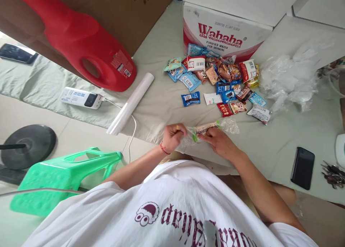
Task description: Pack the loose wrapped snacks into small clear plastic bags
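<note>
My left hand point(174, 136), with a red string at the wrist, is closed on the left end of a clear plastic bag point(187, 141). Inside the clear plastic lies a long pale snack pack point(205, 127) with green ends, near the front edge of the cloth-covered table. My right hand point(215, 139) presses on that pack with its index finger stretched to the left and the other fingers curled. Crumpled clear plastic sticks out to the right of the pack. Beyond my hands, many small wrapped snacks point(191, 99) lie in a loose pile.
A Wahaha carton point(226, 31) stands behind the snacks, crumpled clear bags point(291, 78) to their right. At left are a red jug point(88, 42), a plastic roll point(130, 104), a power bank point(81, 97) and a green stool point(54, 178). A phone point(302, 168) and keys point(333, 174) lie right.
</note>
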The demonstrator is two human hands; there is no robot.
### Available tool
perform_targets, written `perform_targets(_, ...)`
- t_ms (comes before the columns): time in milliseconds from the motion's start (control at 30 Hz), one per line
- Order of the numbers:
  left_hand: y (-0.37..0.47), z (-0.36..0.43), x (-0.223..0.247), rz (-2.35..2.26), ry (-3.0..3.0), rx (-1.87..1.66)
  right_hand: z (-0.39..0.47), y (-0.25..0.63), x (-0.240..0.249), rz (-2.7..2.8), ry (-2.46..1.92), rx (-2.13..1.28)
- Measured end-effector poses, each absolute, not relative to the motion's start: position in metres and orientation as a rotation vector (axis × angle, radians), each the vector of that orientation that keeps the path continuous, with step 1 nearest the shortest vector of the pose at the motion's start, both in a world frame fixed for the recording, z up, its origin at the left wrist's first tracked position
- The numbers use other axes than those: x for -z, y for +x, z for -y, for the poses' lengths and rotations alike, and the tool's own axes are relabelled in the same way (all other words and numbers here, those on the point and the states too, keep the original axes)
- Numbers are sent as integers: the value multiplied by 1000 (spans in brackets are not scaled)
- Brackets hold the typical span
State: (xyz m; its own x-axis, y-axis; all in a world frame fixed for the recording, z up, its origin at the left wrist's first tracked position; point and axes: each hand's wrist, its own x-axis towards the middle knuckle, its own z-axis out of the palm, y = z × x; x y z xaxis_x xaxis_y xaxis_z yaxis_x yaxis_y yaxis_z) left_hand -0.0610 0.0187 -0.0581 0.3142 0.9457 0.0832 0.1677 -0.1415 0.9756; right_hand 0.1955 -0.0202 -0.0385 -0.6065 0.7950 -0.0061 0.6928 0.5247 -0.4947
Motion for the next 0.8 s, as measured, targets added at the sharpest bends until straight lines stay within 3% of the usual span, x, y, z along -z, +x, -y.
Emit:
perform_targets(133,-62,-28,49,-1467,1222,-1007,20,197,41,2504,-1276,-712)
perform_targets(400,-52,-3,25,-1577,2012,-290,32,201,44,2293,-1173,-763)
perform_targets(667,-24,-3,13,-1405,1353,-457,35,185,53,2225,-1263,-680)
perform_targets(800,14,-9,19,-1473,1652,-463,44,183,48,2184,-1297,-691)
